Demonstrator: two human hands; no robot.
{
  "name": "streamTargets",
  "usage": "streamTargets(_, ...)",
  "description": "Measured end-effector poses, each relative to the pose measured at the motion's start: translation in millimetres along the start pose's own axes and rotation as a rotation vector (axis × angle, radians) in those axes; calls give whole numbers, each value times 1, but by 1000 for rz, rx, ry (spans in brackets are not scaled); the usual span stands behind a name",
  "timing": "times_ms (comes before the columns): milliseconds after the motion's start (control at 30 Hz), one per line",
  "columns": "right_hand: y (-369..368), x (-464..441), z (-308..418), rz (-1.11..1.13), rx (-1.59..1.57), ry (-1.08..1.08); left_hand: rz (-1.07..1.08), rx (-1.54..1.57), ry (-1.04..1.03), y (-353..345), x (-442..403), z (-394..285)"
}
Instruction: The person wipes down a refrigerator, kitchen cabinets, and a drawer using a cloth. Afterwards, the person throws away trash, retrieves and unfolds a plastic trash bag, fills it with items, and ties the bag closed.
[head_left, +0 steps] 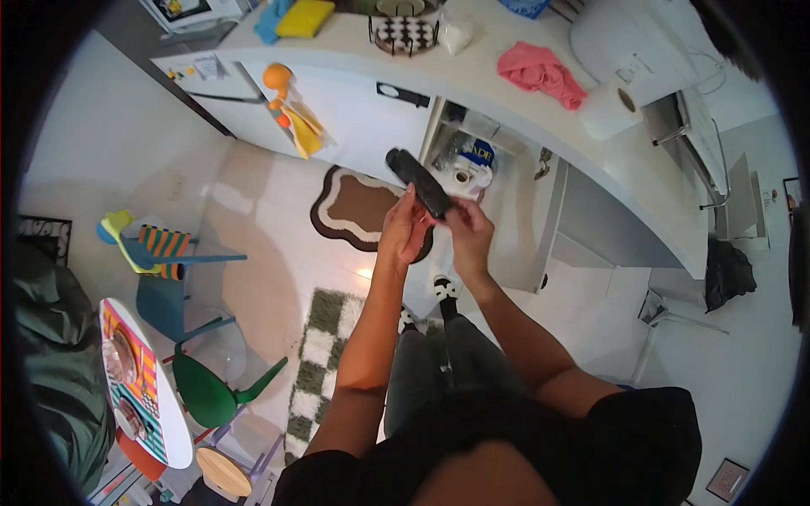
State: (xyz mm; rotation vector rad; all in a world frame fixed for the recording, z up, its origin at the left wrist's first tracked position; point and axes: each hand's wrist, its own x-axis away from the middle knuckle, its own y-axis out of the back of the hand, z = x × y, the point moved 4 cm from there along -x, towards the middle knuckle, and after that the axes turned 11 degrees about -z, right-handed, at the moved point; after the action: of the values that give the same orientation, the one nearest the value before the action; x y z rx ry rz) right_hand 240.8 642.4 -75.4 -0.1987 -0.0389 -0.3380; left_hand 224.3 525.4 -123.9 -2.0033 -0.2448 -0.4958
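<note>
A black roll [418, 181], which looks like rolled-up bin bags, is held tilted in front of my body, over the floor by the open cabinet. My left hand [405, 229] grips it from below, its thumb against the roll's side. At the roll's near end, my right hand [470, 234] has its fingers closed on it; the fingertips are partly hidden. Behind the roll, the open lower cabinet [440, 126] shows a blue-and-white package [479, 154] and a paper roll [461, 177].
The cabinet door [540, 223] stands open to my right. A curved white counter [472, 72] carries a pink cloth [540, 72], a paper towel roll [613, 110] and a dish basket [403, 35]. A brown mat [359, 207] and a checkered rug [321, 350] lie on the floor. Chairs [202, 388] stand left.
</note>
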Motion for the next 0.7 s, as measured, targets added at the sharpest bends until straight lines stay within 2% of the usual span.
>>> streamTargets(33, 5, 7, 24, 5, -18, 14, 14, -11, -15, -15, 13, -14)
streamTargets(100, 7, 33, 67, 517, 132, -21, 94, 47, 16, -41, 59, -30)
streamTargets(133, 7, 39, 97, 605, 317, 128, 92, -48, -24, -70, 90, -44)
streamTargets(167, 6, 42, 116, 596, 316, 149, 113, -54, -26, -78, 97, -43)
streamTargets(233, 9, 51, 140, 428, 293, 2, 29, -228, -240, -80, 108, -42)
streamTargets(300, 3, 53, 165, 354, 262, 58, 77, -242, -198, -97, 124, -44)
streamTargets(367, -2, 53, 181, 417, 125, 34, 172, -42, 12, -104, 132, -42)
streamTargets(400, 5, 54, 192, 372, 153, 6, 127, -33, 135, -102, 133, -40)
streamTargets(433, 7, 56, 210, 367, 156, 9, 133, -33, 139, -106, 137, -42)
streamTargets(500, 21, 58, 251, 268, 195, 152, 113, 43, 323, -113, 146, -36)
streamTargets(633, 80, 67, 341, 39, 308, 395, 175, -49, 447, -100, 145, -19)
streamTargets(700, 133, 66, 377, -170, 348, 523, 121, -81, 402, -112, 158, -21)
